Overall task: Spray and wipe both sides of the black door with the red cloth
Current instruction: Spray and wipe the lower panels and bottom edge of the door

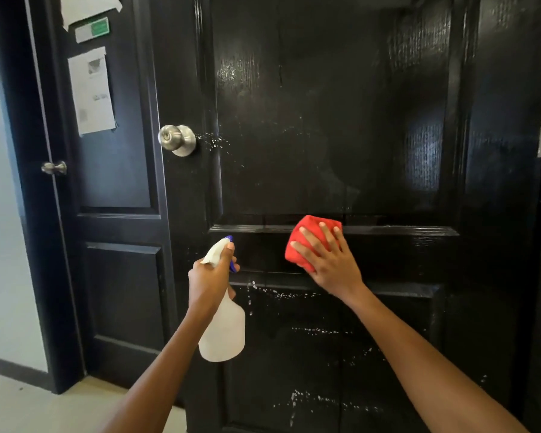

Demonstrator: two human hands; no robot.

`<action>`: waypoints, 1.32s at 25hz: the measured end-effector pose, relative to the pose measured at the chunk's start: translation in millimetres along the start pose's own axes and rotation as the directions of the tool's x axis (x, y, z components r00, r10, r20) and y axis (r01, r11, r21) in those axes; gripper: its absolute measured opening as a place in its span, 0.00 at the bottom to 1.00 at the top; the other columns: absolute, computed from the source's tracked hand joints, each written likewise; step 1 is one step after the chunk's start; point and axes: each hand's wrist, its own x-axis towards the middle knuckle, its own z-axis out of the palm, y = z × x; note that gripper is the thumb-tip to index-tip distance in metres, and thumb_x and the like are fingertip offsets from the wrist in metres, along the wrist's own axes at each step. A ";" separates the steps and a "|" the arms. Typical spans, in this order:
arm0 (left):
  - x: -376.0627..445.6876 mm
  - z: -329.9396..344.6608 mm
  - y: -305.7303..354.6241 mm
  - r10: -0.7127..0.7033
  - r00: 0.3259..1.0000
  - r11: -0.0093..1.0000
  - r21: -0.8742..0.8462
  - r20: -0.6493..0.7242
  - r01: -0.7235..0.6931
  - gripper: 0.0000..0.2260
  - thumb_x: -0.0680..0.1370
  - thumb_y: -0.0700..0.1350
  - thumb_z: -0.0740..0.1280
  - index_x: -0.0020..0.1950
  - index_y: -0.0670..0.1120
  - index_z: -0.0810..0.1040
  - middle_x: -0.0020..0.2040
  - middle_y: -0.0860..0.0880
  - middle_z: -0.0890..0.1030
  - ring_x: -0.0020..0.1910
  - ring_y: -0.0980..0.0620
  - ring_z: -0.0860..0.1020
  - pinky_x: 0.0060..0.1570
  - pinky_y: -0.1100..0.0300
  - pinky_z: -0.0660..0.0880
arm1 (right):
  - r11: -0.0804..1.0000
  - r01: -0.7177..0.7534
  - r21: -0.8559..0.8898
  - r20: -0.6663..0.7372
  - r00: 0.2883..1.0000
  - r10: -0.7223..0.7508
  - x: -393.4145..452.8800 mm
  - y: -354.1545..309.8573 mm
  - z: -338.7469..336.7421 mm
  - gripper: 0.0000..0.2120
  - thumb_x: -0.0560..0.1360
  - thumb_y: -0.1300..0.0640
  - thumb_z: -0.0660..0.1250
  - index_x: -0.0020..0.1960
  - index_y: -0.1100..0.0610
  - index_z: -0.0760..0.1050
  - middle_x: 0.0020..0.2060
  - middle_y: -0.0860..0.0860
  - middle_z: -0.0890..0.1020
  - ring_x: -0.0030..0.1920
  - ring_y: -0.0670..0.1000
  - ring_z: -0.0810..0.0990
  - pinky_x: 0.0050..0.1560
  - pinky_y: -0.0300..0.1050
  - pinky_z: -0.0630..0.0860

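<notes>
Head view: the right hand [328, 260] lies flat, fingers spread, and presses the red cloth [306, 242] against the black door [325, 120] on the rail between the panels, probably so the whole pad rubs the paint. White spray drops [313, 331] sit below this hand, not yet wiped. To its left, the left hand [211, 276] is closed around the neck of the spray bottle [224, 332], nozzle toward the door, ready to spray. The bottle is translucent; I cannot tell its liquid level.

An institutional or office hallway: two black panelled doors [341, 120], with printed notices [91, 90] taped upper left of the frame.
</notes>
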 end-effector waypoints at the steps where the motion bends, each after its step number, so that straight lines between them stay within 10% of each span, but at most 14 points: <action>1: -0.7 5.5 -0.2 -0.011 1.000 1.000 0.000 0.016 0.011 0.22 0.79 0.60 0.66 0.57 0.42 0.79 0.45 0.46 0.85 0.29 0.48 0.79 0.30 0.59 0.79 | 0.998 -0.054 -0.011 -0.027 0.998 0.054 -11.4 14.8 -6.6 0.30 0.78 0.45 0.70 0.78 0.47 0.68 0.80 0.54 0.64 0.80 0.67 0.57 0.77 0.70 0.56; 7: -1.5 44.8 23.5 0.037 0.992 0.999 -0.008 0.117 -0.037 0.19 0.80 0.60 0.66 0.48 0.44 0.82 0.43 0.47 0.86 0.25 0.48 0.78 0.33 0.54 0.81 | 0.897 -0.439 0.048 -0.172 0.881 0.440 -17.5 80.2 -42.9 0.36 0.78 0.50 0.73 0.81 0.53 0.61 0.81 0.60 0.58 0.80 0.69 0.52 0.77 0.72 0.53; 15: 31.5 74.5 95.4 0.182 0.978 0.982 -0.070 0.102 -0.176 0.22 0.80 0.60 0.66 0.45 0.41 0.83 0.42 0.48 0.86 0.24 0.48 0.77 0.29 0.58 0.78 | 0.916 -0.401 -0.013 -0.207 0.897 0.390 139.2 127.7 -91.0 0.31 0.82 0.38 0.60 0.81 0.47 0.60 0.81 0.56 0.60 0.80 0.68 0.53 0.78 0.71 0.49; 19: 37.2 75.8 93.7 0.178 0.980 0.983 -0.064 0.085 -0.173 0.22 0.80 0.60 0.66 0.44 0.41 0.83 0.42 0.48 0.86 0.24 0.47 0.78 0.29 0.57 0.79 | 0.997 -0.036 -0.069 -0.123 0.992 0.027 118.4 102.3 -64.7 0.30 0.81 0.38 0.63 0.80 0.45 0.63 0.80 0.54 0.62 0.81 0.67 0.53 0.79 0.68 0.49; 24: 27.9 90.5 79.6 0.164 0.974 0.986 -0.045 0.155 -0.159 0.21 0.80 0.61 0.65 0.47 0.42 0.82 0.42 0.47 0.86 0.25 0.47 0.78 0.32 0.56 0.80 | 0.889 0.411 -0.202 0.093 0.911 -0.401 42.9 145.8 -69.6 0.30 0.81 0.41 0.63 0.81 0.42 0.61 0.82 0.50 0.59 0.81 0.63 0.55 0.79 0.66 0.55; 29: 29.3 96.7 86.6 0.174 0.972 0.984 -0.059 0.160 -0.166 0.21 0.80 0.60 0.66 0.48 0.41 0.81 0.42 0.46 0.85 0.27 0.48 0.78 0.31 0.57 0.79 | 0.962 -0.256 -0.093 -0.198 0.952 0.234 47.2 160.6 -87.7 0.30 0.80 0.41 0.67 0.79 0.47 0.66 0.81 0.53 0.62 0.80 0.64 0.57 0.77 0.68 0.56; 33: 35.2 95.0 91.3 0.185 0.979 0.983 -0.034 0.080 -0.183 0.23 0.79 0.61 0.66 0.43 0.41 0.82 0.36 0.45 0.83 0.28 0.52 0.79 0.35 0.55 0.80 | 0.951 -0.311 -0.009 -0.138 0.942 0.306 66.2 128.2 -73.6 0.33 0.79 0.39 0.63 0.81 0.48 0.61 0.82 0.54 0.57 0.81 0.66 0.49 0.78 0.72 0.49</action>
